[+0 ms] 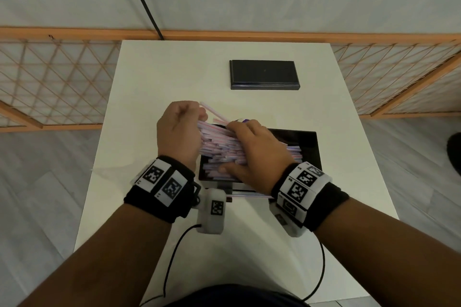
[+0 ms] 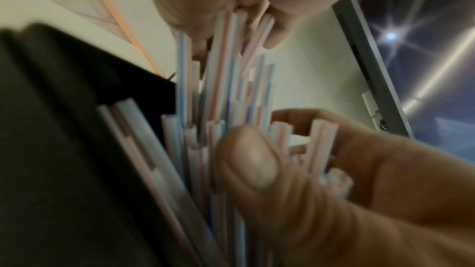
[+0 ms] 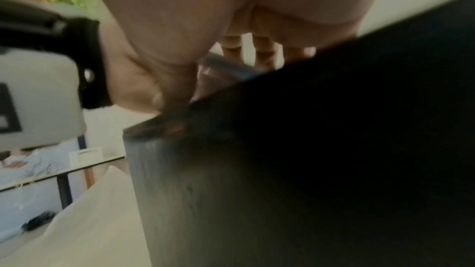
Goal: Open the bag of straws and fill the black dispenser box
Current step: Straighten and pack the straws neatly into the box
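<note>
Over the box rim, left hand and right hand curl fingers round straws.

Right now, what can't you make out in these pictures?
- How full the dispenser box is: head view, the left hand, right hand and straws cover its inside.
- Where the right hand's fingers end: right wrist view, the box's blurred wall cuts them off.
- Straw count: left wrist view, motion blur smears them together.

The right hand is covering much of the striped straws and the black dispenser box. In the right wrist view, blur is smearing the box wall, which is hiding the fingertips.
</note>
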Tool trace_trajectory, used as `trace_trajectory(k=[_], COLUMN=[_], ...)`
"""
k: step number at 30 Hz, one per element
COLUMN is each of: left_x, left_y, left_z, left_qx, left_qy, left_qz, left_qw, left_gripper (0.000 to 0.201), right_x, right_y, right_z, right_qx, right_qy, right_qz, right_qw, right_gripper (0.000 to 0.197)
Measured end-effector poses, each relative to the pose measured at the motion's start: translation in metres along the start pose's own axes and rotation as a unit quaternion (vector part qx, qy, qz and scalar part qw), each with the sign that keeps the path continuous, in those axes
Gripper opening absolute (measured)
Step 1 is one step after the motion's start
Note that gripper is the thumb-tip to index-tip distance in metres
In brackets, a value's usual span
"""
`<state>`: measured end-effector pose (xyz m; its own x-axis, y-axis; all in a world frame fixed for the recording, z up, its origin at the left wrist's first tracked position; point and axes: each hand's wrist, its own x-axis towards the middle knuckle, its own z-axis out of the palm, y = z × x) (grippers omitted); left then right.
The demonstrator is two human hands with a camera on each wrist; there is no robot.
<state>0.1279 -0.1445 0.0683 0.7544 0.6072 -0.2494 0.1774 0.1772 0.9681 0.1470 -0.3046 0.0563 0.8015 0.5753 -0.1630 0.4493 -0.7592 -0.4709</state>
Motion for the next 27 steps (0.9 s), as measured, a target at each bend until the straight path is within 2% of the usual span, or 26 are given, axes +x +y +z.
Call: trace_trajectory(k=[3, 5, 9, 11, 15, 20, 24, 27], left_x=[0.007, 0.009, 0.011, 0.008, 0.002, -0.007, -0.012, -0.015], left_y=[-0.006, -0.007, -0.006, -0.005, -0.01, -0.016, -0.019, -0.017], left_z=[-0.002, -0.003, -0.004, -0.002, 0.0, -0.007, -0.012, -0.013], left_qx=[-0.078, -0.103, -0.078, -0.043, 0.042, -0.007, -0.012, -0.029], left_qy=[0.031, 0.029, -0.044, -0.077, -0.048, -0.051, -0.07, -0.082], left_qz=[-0.036, -0.057, -0.081, -0.071, -0.004, -0.005, 0.009, 0.021], left_qw=[0.996, 0.993, 0.993, 0.994, 0.998, 0.999, 0.997, 0.996], left_gripper=[0.01, 0.011, 0.017, 0.008, 0.026, 0.031, 0.036, 0.037], right_x=[-0.006, -0.01, -0.013, -0.011, -0.008, 0.001, 0.005, 0.008], right_y=[0.011, 0.02, 0.033, 0.033, 0.026, 0.023, 0.016, 0.008], right_z=[-0.007, -0.011, -0.015, -0.013, -0.001, 0.007, 0.013, 0.012], right_qx=[0.023, 0.009, -0.014, -0.024, -0.058, -0.034, -0.026, -0.046], right_qy=[0.017, 0.016, -0.007, -0.02, -0.061, -0.06, -0.064, -0.044], right_qz=[0.015, 0.041, 0.071, 0.074, 0.074, 0.089, 0.067, 0.04], right_qw=[0.999, 0.999, 0.997, 0.997, 0.994, 0.994, 0.995, 0.997], right_gripper=[0.079, 0.08, 0.088, 0.09, 0.09, 0.076, 0.066, 0.065])
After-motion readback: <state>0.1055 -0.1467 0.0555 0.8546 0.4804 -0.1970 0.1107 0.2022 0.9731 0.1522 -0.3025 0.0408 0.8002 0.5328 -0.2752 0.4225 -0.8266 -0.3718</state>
